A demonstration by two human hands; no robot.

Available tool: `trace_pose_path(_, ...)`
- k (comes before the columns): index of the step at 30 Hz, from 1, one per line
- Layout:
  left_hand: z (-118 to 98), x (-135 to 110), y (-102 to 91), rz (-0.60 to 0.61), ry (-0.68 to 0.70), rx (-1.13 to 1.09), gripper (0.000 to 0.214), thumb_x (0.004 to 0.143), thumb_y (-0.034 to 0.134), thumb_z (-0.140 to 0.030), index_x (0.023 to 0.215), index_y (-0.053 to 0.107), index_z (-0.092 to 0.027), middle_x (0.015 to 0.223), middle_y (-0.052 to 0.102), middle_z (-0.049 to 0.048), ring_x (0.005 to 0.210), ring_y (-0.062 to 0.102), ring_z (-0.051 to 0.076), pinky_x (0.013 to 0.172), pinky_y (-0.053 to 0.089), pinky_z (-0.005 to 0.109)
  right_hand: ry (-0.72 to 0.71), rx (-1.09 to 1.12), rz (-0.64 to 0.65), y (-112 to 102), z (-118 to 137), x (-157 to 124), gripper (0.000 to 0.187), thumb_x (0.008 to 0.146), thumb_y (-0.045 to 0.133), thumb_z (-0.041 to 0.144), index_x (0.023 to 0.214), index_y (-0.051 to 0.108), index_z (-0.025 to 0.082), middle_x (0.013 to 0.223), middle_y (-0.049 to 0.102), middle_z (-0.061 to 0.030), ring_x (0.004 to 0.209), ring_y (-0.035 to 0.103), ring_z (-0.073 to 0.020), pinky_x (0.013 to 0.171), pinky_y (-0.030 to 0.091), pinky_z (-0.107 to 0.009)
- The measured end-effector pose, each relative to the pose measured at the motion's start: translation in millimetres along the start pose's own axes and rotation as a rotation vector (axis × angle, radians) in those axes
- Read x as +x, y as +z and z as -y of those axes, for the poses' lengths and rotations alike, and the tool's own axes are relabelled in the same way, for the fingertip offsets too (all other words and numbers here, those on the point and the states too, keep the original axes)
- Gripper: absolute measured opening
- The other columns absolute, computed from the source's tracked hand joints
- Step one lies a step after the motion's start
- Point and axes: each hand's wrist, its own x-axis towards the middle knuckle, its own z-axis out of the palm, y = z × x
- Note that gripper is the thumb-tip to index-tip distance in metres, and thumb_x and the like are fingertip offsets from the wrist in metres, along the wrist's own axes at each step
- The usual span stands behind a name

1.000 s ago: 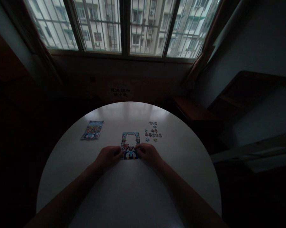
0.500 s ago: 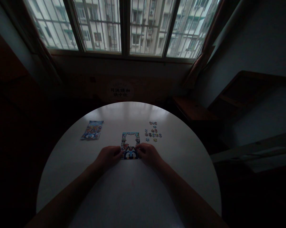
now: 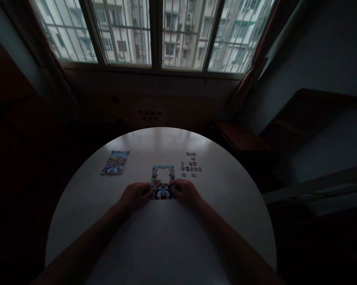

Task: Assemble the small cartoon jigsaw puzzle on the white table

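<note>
A small, partly assembled jigsaw puzzle (image 3: 163, 193) lies flat on the white round table (image 3: 163, 241). Its border and lower part, with a blue dog-like face, are joined, and the white tabletop shows through a gap in its upper middle. My left hand (image 3: 136, 194) has its fingers curled against the puzzle's left edge. At the opposite edge, my right hand (image 3: 186, 191) is closed in the same way, fingertips on the lower right side. Both hands hide bits of the border. Loose puzzle pieces (image 3: 193, 168) are scattered just beyond my right hand.
A colourful printed packet (image 3: 116, 162) lies on the table's far left. Behind the table are a barred window (image 3: 156, 35) and a low panel with writing (image 3: 150, 114). A brown wooden piece of furniture (image 3: 243, 136) stands past the table's right rim. The room is dim.
</note>
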Motion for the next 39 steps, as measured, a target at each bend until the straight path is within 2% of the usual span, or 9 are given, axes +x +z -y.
trace_pose_path(39,3.6,1.5,3.0,-0.012,0.019,0.022,0.039,0.086,0.040,-0.044,0.062,0.054,-0.017,0.057,0.049,-0.0027,0.052,0.039,0.009,0.052,0.021,0.023,-0.018,0.006,-0.007,0.9,-1.1,1.1,0.018,0.080,0.056,0.021,0.090,0.071,0.019,0.077,0.068,-0.0034,0.062,0.056,-0.0119,0.062,0.040,-0.022)
